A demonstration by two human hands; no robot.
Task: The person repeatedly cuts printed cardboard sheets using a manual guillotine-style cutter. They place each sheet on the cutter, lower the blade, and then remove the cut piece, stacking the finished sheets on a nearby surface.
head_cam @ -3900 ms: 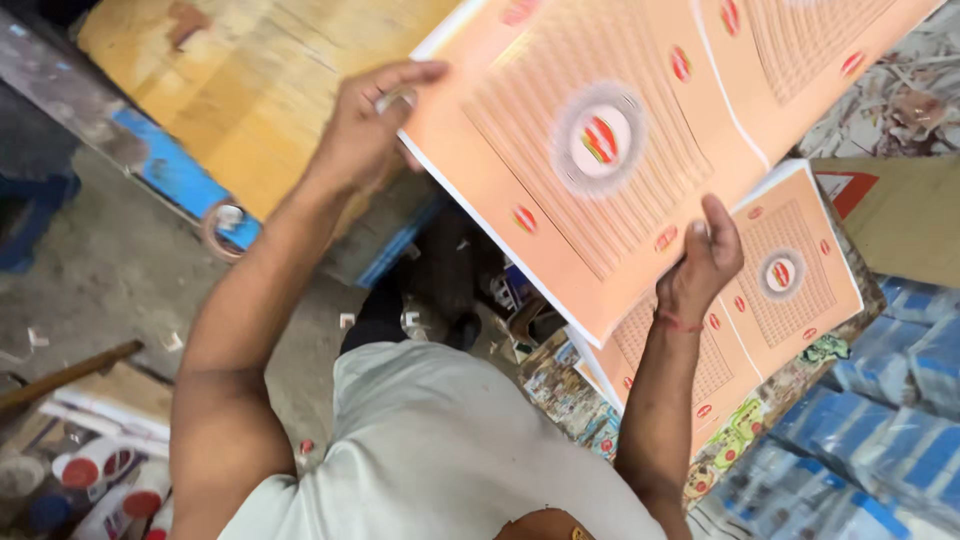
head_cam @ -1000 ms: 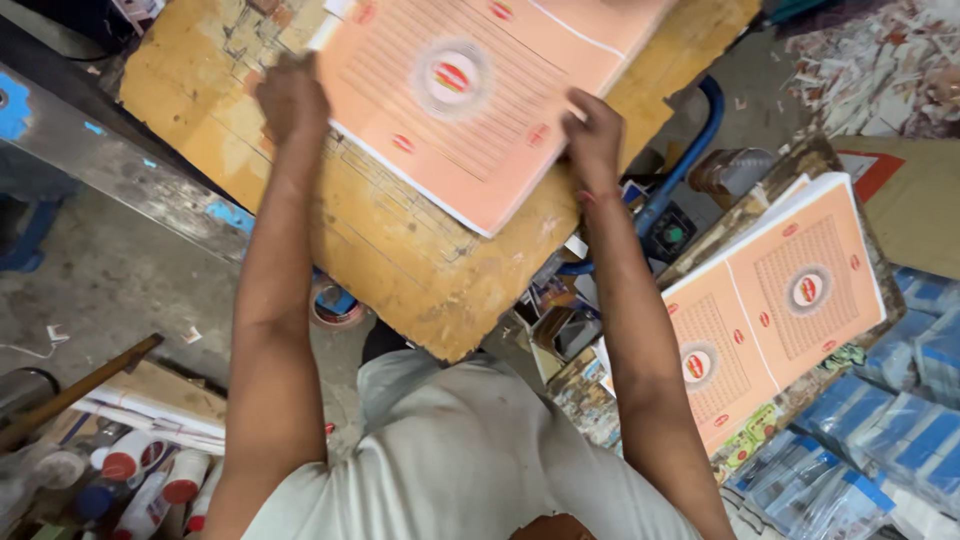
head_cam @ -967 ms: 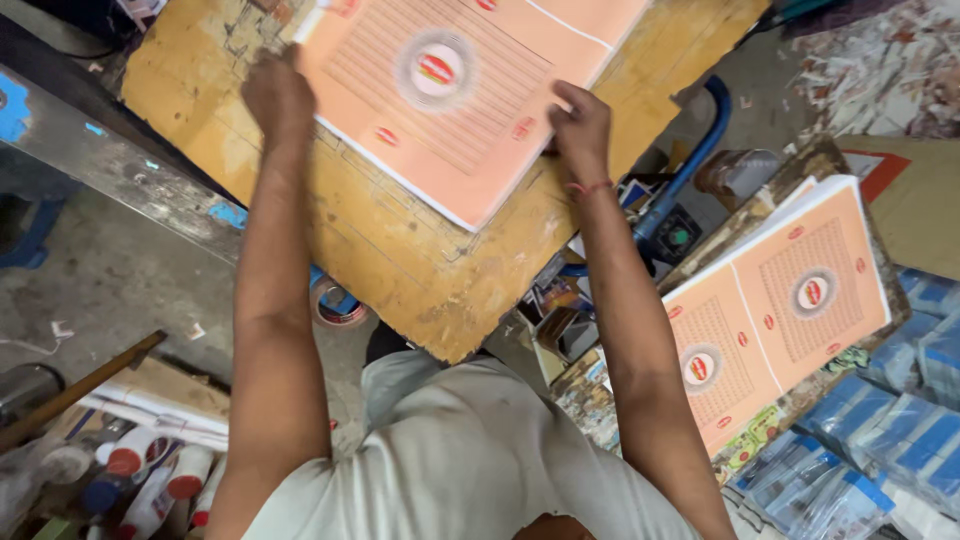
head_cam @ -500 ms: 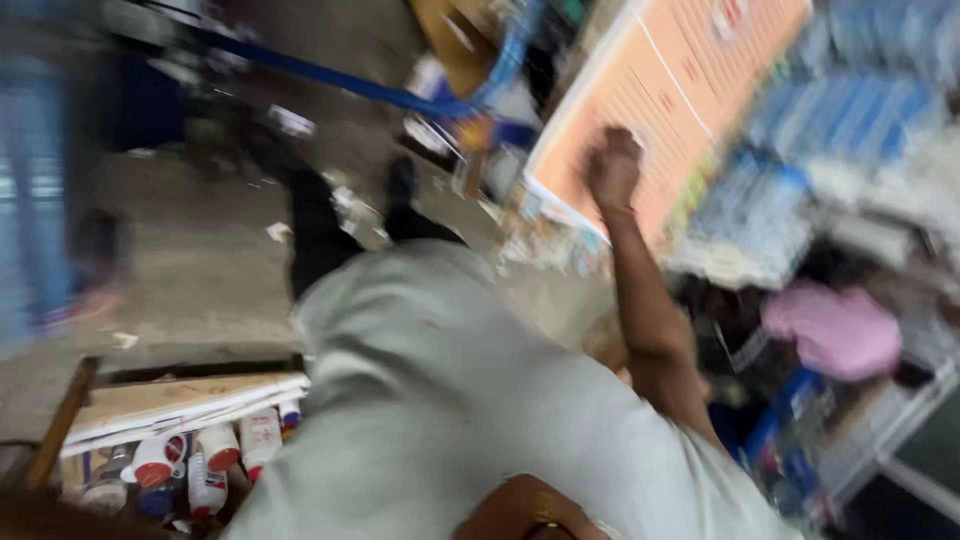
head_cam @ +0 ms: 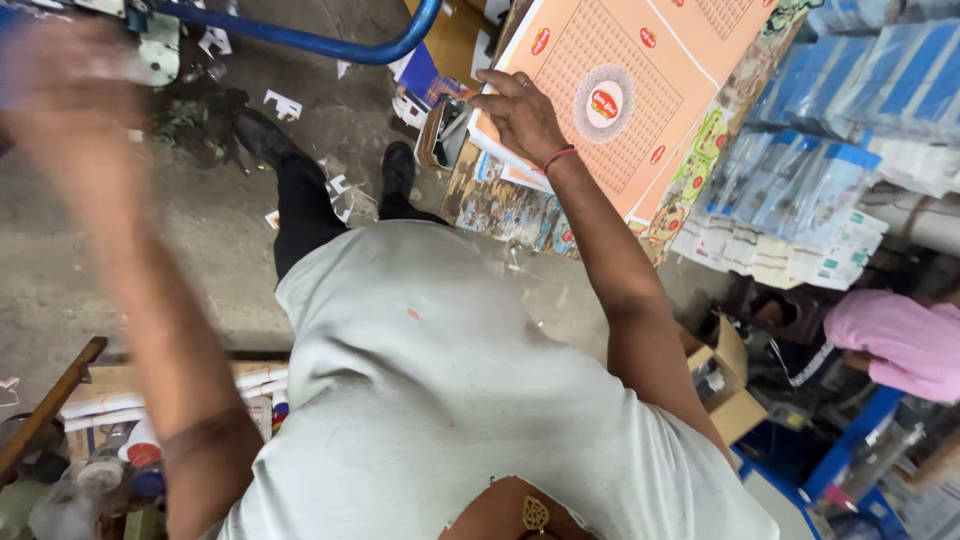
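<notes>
You get one view only, from the camera on your head, looking steeply down past your own shirt [head_cam: 440,400] to the floor [head_cam: 120,240]. It sits close above your body; the stack of orange sheets [head_cam: 620,90] lies at arm's reach ahead.
</notes>
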